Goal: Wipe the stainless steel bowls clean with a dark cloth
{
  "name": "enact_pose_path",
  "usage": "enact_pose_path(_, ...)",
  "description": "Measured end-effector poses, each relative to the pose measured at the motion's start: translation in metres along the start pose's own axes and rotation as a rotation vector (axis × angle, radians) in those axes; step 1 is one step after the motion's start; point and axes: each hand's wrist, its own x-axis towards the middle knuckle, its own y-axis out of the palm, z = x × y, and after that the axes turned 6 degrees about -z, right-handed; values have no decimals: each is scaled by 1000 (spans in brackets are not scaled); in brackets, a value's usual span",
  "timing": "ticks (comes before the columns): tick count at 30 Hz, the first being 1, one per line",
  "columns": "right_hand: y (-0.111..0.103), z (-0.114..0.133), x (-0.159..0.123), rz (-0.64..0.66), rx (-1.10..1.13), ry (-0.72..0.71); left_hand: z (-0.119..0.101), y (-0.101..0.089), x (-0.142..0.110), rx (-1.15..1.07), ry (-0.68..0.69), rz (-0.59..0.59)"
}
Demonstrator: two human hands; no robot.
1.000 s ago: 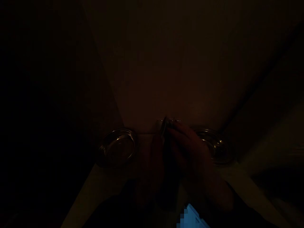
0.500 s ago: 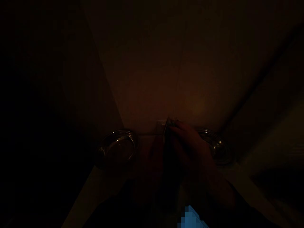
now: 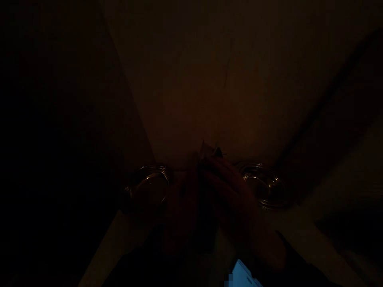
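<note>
The view is very dark. My right hand (image 3: 230, 189) has its fingers bent together over the upper end of a dark, long object (image 3: 206, 223), whose kind I cannot make out. Thin, flap-like edges (image 3: 208, 150) stick up at its top, just beyond my fingertips. Against the object's left side, my left hand (image 3: 181, 203) is closed around it, though shadow swallows most of its fingers. Both hands are in the middle, between two shiny round metal dishes.
One metal dish (image 3: 149, 187) stands to the left, the other metal dish (image 3: 265, 185) to the right, both on a pale surface (image 3: 103, 243). Behind rises a plain wall (image 3: 185, 99). A lit bluish screen (image 3: 243, 275) shows at the bottom edge.
Both hands and the dark object have shifted slightly left, uncovering more of the right dish. The object's top has turned, and its flap-like edges now stand wider apart.
</note>
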Motion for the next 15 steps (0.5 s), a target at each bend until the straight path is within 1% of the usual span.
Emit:
enact_pose_path(2,-2,-10,1,-29,19,100,-3,1,1,21,-45,19)
enact_pose_path(5,-6,-24,2,-68,55,278,-9,-1,6,31,-66,-65)
enact_pose_path(7,-10,-30,3,-116,48,380,-12,-6,11,26,-115,-110)
enact_pose_path(9,-15,-32,6,-174,11,452,-14,-10,15,19,-170,-143)
enact_pose_path(12,-24,-34,7,-186,-89,476,-11,-15,19,20,-183,-195)
enact_pose_path(15,-31,-38,6,-139,-238,399,-7,-17,20,-32,-183,-220)
